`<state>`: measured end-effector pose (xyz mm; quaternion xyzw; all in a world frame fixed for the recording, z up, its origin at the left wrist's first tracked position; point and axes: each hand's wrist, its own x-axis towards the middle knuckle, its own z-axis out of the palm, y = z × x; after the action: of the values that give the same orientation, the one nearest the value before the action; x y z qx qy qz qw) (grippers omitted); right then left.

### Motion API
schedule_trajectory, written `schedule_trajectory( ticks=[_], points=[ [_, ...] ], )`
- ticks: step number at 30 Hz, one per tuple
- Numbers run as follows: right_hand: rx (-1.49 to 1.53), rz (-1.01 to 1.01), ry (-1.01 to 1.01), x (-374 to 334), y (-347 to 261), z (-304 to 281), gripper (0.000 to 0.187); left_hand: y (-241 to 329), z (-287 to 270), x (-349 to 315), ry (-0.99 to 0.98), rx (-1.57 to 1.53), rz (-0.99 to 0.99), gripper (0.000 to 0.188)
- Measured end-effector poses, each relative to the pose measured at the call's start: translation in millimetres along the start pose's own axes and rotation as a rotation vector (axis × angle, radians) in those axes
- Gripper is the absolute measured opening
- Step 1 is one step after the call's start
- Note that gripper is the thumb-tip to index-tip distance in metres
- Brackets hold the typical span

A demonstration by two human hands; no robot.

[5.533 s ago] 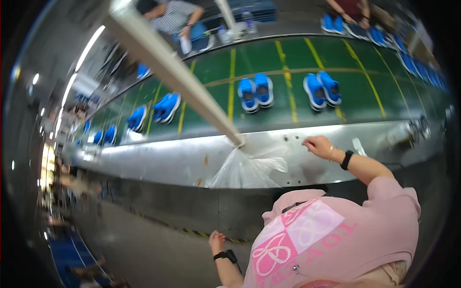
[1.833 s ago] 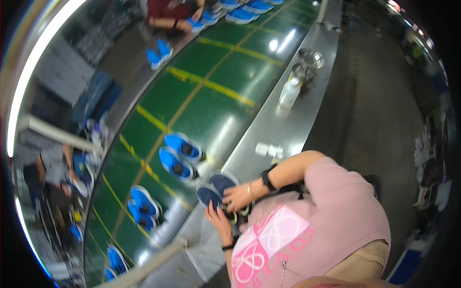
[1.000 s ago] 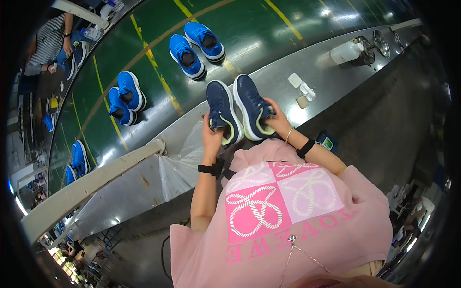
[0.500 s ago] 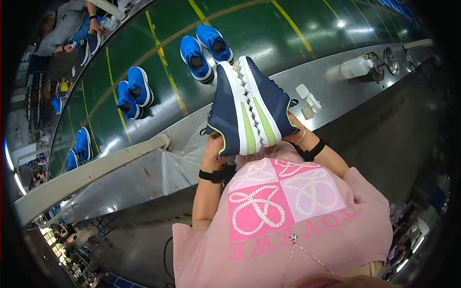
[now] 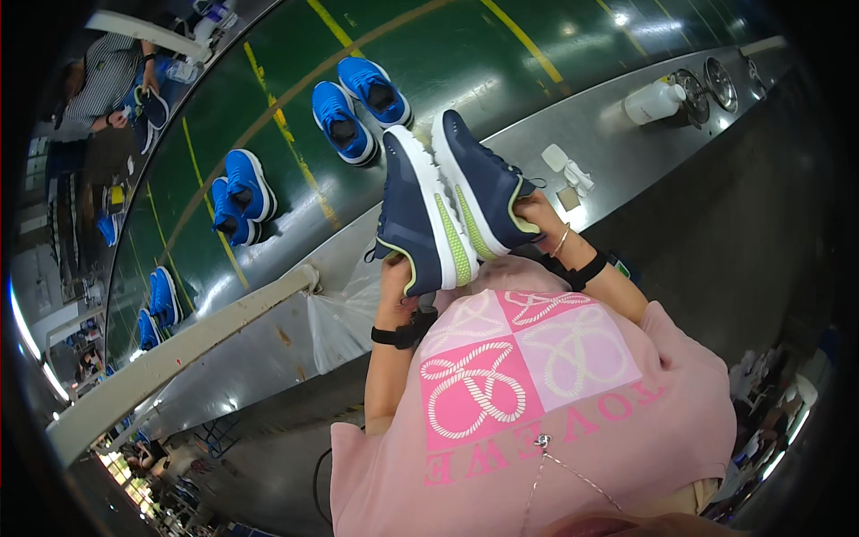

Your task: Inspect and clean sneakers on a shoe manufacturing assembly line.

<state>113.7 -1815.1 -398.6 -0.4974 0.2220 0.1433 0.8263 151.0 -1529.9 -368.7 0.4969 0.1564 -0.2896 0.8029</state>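
Observation:
In front of my chest I hold a pair of navy sneakers with white soles and lime-green trim. My left hand (image 5: 397, 285) grips the left navy sneaker (image 5: 407, 210) by its collar, the fingers partly hidden inside the shoe. The right navy sneaker (image 5: 490, 183) is held the same way by my right hand (image 5: 540, 219). Both toes point away from me. The soles face each other, close together at the heels and apart at the toes.
A green belt (image 5: 300, 210) with yellow lines carries several blue sneakers (image 5: 338, 123). Along its metal edge stand a white bottle (image 5: 653, 103), round metal dishes (image 5: 720, 84) and a small beige block (image 5: 568, 198). A pale rail (image 5: 192, 353) crosses at left. Another person (image 5: 114, 76) handles shoes at far left.
The two navy sneakers have tilted, and their toes have spread apart, showing more of the uppers. Both hands keep hold. The far person's shoes have shifted slightly.

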Motion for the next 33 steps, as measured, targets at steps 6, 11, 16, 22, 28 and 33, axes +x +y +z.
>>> schedule_trajectory(
  ticks=[6,11,16,22,28,33],
  points=[
    [-0.792,-0.2,0.074,-2,23,-11,0.06,0,8,-1,0.05,0.122,-0.095,0.029],
    [-0.768,-0.28,0.006,-4,25,-43,0.039,-13,13,9,0.016,0.304,-0.149,0.035],
    [-0.972,-0.301,0.499,1,1,-87,0.024,-16,13,17,0.021,0.43,-0.205,0.039],
    [-1.22,-0.535,0.82,-15,-10,-119,0.022,-17,15,14,0.017,0.624,-0.204,0.037],
    [-1.328,-0.614,0.935,5,2,-140,0.024,-21,13,19,-0.019,0.684,-0.183,0.032],
    [-1.33,-0.54,0.843,20,9,-162,0.014,-18,18,19,-0.171,1.013,-0.028,0.029]
  ],
)
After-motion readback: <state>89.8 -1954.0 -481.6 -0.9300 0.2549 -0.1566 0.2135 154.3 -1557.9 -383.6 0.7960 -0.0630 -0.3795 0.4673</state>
